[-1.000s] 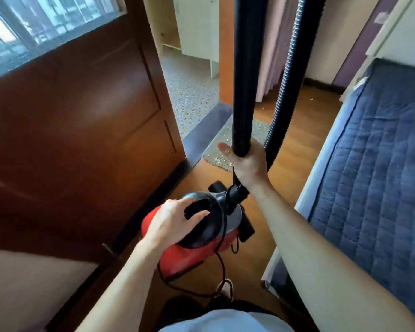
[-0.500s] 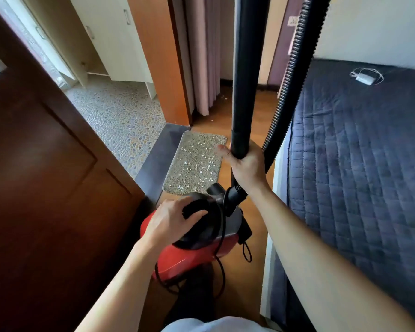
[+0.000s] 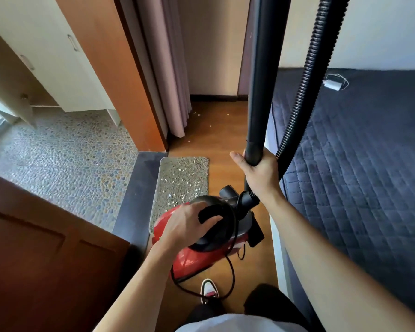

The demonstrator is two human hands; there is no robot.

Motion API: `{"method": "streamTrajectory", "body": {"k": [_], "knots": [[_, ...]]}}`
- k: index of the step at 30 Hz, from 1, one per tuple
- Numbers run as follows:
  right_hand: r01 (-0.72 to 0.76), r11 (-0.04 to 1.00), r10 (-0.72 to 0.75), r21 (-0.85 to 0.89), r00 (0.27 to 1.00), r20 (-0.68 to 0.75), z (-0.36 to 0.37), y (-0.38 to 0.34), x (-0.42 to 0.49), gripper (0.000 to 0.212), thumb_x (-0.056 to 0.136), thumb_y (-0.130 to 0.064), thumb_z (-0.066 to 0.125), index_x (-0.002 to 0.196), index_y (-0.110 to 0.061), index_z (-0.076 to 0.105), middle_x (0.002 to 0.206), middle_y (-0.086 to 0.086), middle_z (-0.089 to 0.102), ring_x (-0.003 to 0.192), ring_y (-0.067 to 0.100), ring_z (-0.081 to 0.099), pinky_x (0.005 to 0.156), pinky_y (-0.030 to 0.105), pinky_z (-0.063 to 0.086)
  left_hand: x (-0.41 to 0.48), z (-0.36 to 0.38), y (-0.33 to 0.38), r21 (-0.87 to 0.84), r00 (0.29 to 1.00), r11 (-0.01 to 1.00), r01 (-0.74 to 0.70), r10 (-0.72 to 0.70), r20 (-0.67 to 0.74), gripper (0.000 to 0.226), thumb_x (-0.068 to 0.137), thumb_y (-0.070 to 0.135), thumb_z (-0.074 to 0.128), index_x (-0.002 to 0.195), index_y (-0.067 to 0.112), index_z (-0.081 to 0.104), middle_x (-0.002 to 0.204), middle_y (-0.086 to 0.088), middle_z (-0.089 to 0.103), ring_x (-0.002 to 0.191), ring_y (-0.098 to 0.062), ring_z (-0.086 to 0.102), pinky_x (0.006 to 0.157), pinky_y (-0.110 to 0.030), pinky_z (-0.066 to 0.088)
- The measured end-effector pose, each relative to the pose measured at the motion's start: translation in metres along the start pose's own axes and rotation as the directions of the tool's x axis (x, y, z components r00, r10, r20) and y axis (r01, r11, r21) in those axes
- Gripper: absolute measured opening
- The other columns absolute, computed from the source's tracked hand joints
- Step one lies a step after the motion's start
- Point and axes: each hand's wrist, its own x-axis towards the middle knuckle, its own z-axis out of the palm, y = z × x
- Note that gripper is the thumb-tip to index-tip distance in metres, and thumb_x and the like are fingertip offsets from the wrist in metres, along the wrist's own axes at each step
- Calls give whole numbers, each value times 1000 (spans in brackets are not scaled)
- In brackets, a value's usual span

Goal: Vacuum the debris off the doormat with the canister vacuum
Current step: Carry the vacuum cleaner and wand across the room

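Observation:
A red and black canister vacuum [image 3: 197, 256] hangs just above the wood floor in front of me. My left hand [image 3: 185, 225] grips its black carry handle on top. My right hand [image 3: 260, 172] grips the black rigid wand [image 3: 261, 75], held upright and running out of the top of the view. The ribbed black hose [image 3: 307, 75] curves up beside the wand. The grey doormat [image 3: 182, 183] lies just beyond the vacuum by the doorway, sprinkled with small pale debris. The vacuum's body hides the mat's near end.
A bed with a dark quilted cover [image 3: 359, 168] fills the right side, a white charger [image 3: 333, 83] on it. The brown door [image 3: 34, 259] stands open at the left. A curtain [image 3: 168, 68] hangs ahead, crumbs on the floor below. The power cord [image 3: 230, 271] loops near my shoe [image 3: 209, 289].
My view has swung right and forward, so the whole doormat and the pebble floor now show. Both hands keep their grips; the vacuum sits closer to the mat.

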Motion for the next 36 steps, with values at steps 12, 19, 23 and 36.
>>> {"method": "streamTrajectory", "body": {"k": [12,19,23,36], "knots": [[-21,999,19,-27,997,-73,18,51,110,41,84,-35,81,75,-4,57,66,24,60,63,38,60,61,45,48,131,14,-31,-34,996,999,-18,21,81,38,86,55,67,99,20,74,78,3,72,64,-12,63,55,-4,37],[-27,999,25,-33,998,-58,11,103,214,48,84,-41,79,75,1,57,62,22,59,59,37,59,58,44,46,250,45,-36,-24,993,1000,-1,4,116,49,81,68,55,104,28,74,88,8,76,76,-12,71,68,-29,56],[-46,999,46,-6,998,-41,-1,127,290,43,86,-32,80,73,1,56,63,23,57,60,36,57,59,40,45,325,59,-20,12,992,1000,14,-15,126,47,81,67,56,102,29,72,86,9,73,75,-12,67,62,-16,46],[-12,999,12,44,1000,11,0,180,472,48,81,-50,75,69,-9,54,55,3,51,53,29,54,54,44,48,498,84,-14,-36,993,993,111,-110,34,50,80,72,55,91,26,70,69,8,68,61,-11,65,57,-33,54]]}}
